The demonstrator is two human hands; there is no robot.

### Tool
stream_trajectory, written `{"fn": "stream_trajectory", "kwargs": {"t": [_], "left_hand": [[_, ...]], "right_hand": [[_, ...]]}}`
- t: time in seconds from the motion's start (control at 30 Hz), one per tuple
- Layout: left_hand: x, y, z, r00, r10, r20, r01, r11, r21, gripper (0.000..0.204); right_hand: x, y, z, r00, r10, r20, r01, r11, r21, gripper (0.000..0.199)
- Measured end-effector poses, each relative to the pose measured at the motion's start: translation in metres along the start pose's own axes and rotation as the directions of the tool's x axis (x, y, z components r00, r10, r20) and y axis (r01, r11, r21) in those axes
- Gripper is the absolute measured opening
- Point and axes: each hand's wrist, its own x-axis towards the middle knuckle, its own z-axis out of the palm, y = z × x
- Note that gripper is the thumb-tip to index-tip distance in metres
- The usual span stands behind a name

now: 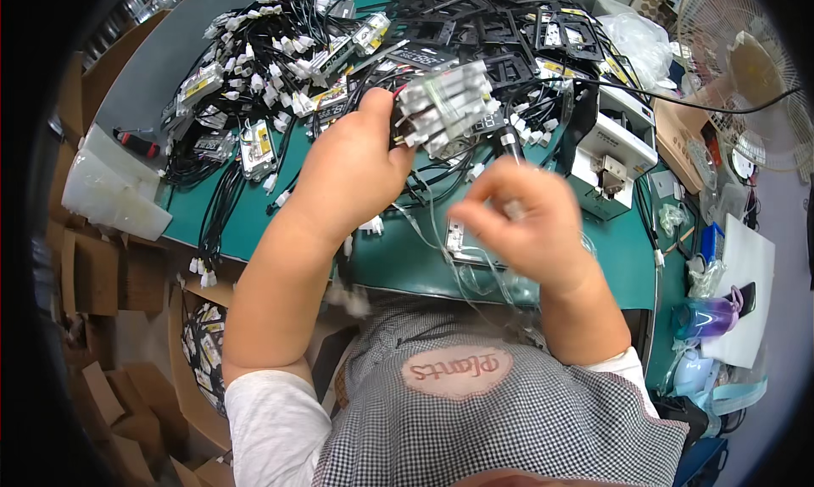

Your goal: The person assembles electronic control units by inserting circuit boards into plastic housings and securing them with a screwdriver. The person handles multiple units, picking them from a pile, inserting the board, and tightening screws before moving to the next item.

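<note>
My left hand (360, 161), fingers wrapped, holds up a bundle of small silver-and-white modules (448, 101) above the table's middle; red and black wires show beside it. My right hand (530, 220) is curled with thumb and fingertips together, just below and right of the bundle, slightly blurred. Whatever it pinches is too small to name. A black pen-like tool with a silver band (509, 141) stands just beyond its knuckles. Thin clear strips (462, 271) trail below the hands. Partly behind the right hand lies a white-edged module (458, 239) on the green mat (381, 262).
Cables with white connectors (271, 80) heap at the left back; black plastic frames (500, 29) pile behind. A white machine (615, 152) stands right, a fan (746, 72) beyond it. A screwdriver (137, 144) lies far left. Cardboard boxes (93, 275) stand below left. A bottle (708, 317) lies right.
</note>
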Motion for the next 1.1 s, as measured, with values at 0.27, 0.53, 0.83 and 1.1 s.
{"fn": "stream_trajectory", "kwargs": {"t": [0.27,0.53,0.83,1.1], "left_hand": [[-0.015,0.013,0.002,0.995,0.081,0.05,-0.094,0.93,0.356,0.031],[-0.023,0.008,0.009,0.96,0.272,-0.07,-0.193,0.82,0.539,0.019],[-0.026,0.012,0.006,0.947,0.319,-0.027,-0.227,0.729,0.646,0.014],[-0.033,0.008,0.012,0.94,0.34,0.014,-0.26,0.69,0.676,0.014]], "right_hand": [[0.013,0.008,-0.008,0.928,-0.314,-0.2,0.239,0.915,-0.325,0.033],[0.004,0.009,-0.006,0.964,-0.198,-0.176,0.148,0.954,-0.261,0.028],[0.001,0.015,-0.009,0.96,-0.277,-0.043,0.257,0.93,-0.261,0.025],[0.0,0.014,-0.006,0.951,-0.289,-0.109,0.232,0.902,-0.364,0.021]]}}
